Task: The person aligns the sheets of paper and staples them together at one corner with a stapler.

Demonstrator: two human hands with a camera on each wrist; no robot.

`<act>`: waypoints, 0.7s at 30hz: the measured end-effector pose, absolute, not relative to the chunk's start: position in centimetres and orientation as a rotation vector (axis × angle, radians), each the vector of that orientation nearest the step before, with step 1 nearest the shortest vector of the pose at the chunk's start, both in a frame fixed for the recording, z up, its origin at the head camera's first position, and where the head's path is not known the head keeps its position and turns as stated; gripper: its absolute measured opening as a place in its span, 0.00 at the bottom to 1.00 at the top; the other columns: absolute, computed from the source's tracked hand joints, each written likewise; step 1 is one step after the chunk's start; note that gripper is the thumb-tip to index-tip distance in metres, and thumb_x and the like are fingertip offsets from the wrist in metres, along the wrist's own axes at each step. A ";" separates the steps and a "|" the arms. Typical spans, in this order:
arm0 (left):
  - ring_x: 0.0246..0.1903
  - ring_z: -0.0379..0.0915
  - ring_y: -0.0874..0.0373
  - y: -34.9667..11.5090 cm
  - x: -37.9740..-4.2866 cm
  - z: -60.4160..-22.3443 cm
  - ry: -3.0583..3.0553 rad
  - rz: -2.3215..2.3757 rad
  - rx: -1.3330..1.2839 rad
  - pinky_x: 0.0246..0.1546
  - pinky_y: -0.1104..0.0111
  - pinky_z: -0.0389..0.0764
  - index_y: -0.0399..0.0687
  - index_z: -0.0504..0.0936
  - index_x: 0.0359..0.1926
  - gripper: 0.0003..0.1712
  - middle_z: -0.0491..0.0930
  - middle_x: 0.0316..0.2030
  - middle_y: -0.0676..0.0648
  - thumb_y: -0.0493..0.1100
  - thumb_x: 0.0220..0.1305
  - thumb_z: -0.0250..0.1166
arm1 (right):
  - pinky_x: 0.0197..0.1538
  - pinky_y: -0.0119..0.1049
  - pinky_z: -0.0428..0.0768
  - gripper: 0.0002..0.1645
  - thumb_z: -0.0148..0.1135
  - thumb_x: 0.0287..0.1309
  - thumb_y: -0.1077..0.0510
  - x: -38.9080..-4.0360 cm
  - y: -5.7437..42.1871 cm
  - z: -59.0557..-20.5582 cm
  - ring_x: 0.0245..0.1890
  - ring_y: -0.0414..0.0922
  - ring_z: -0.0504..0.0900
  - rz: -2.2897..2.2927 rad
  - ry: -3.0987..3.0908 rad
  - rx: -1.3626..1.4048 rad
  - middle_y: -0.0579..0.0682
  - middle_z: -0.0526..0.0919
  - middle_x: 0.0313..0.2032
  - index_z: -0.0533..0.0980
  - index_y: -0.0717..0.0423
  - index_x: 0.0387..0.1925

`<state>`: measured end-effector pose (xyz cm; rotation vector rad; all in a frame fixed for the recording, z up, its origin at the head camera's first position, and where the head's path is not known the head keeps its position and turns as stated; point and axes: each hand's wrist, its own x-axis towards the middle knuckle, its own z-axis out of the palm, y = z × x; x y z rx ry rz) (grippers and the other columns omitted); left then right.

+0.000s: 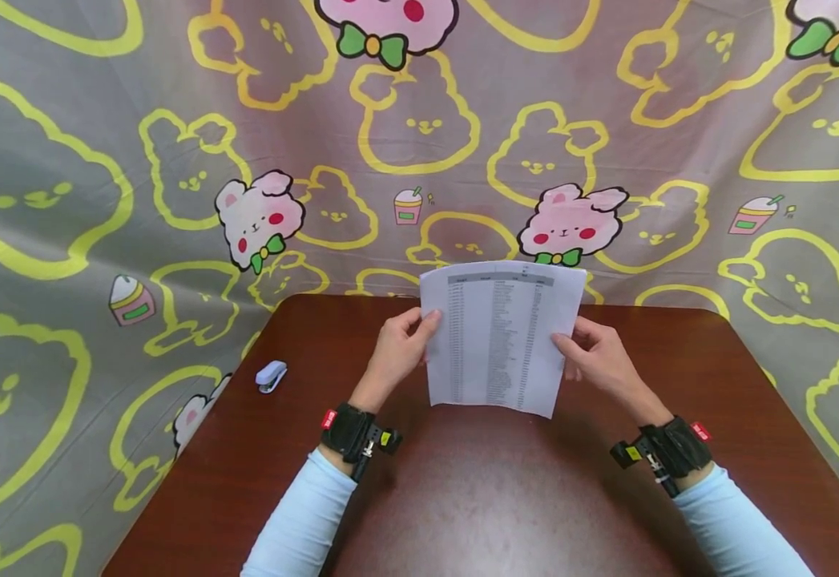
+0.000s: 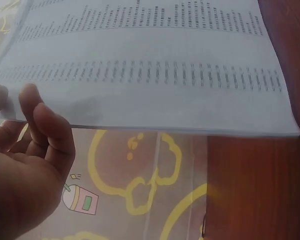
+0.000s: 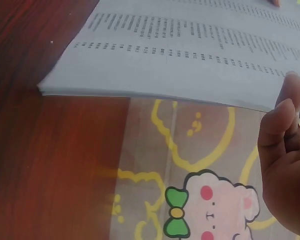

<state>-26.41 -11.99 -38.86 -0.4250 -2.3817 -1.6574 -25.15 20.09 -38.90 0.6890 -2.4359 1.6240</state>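
A thin stack of printed paper sheets [image 1: 502,340] is held upright above the table, its printed table of text facing the head camera. My left hand [image 1: 399,346] pinches its left edge, the thumb on the front face. On the opposite edge, my right hand [image 1: 603,357] grips it the same way. Layered edges of the stack [image 2: 190,110] show in the left wrist view, where the left hand [image 2: 32,155] curls at its border. In the right wrist view the right hand [image 3: 287,150] holds the border of the paper stack [image 3: 140,75].
A small white-and-lilac stapler [image 1: 271,376] lies on the left side of the brown table [image 1: 462,489]. Behind the table hangs a grey curtain [image 1: 448,192] printed with cartoon bears and rabbits. Each wrist carries a black strap with a small camera.
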 end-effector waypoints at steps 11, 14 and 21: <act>0.17 0.74 0.52 -11.9 -26.5 -40.2 -2.374 -1.652 -0.409 0.20 0.70 0.74 0.39 0.81 0.34 0.20 0.78 0.17 0.40 0.53 0.71 0.58 | 0.21 0.40 0.77 0.24 0.60 0.66 0.50 -26.0 20.6 -41.4 0.17 0.55 0.77 1.583 -2.436 0.640 0.58 0.84 0.46 0.73 0.52 0.60; 0.17 0.74 0.56 -11.9 -26.5 -40.5 -2.379 -1.645 -0.424 0.21 0.70 0.74 0.39 0.80 0.33 0.20 0.80 0.18 0.39 0.51 0.71 0.58 | 0.21 0.41 0.77 0.23 0.60 0.66 0.49 -25.8 20.6 -41.6 0.18 0.58 0.77 1.573 -2.436 0.623 0.57 0.84 0.46 0.74 0.51 0.60; 0.19 0.76 0.49 -12.2 -26.8 -38.5 -2.379 -1.577 -0.515 0.23 0.69 0.76 0.43 0.81 0.35 0.17 0.79 0.19 0.42 0.53 0.71 0.58 | 0.21 0.37 0.76 0.22 0.60 0.66 0.54 -25.9 20.8 -39.4 0.18 0.54 0.77 1.525 -2.436 0.644 0.59 0.84 0.43 0.73 0.53 0.60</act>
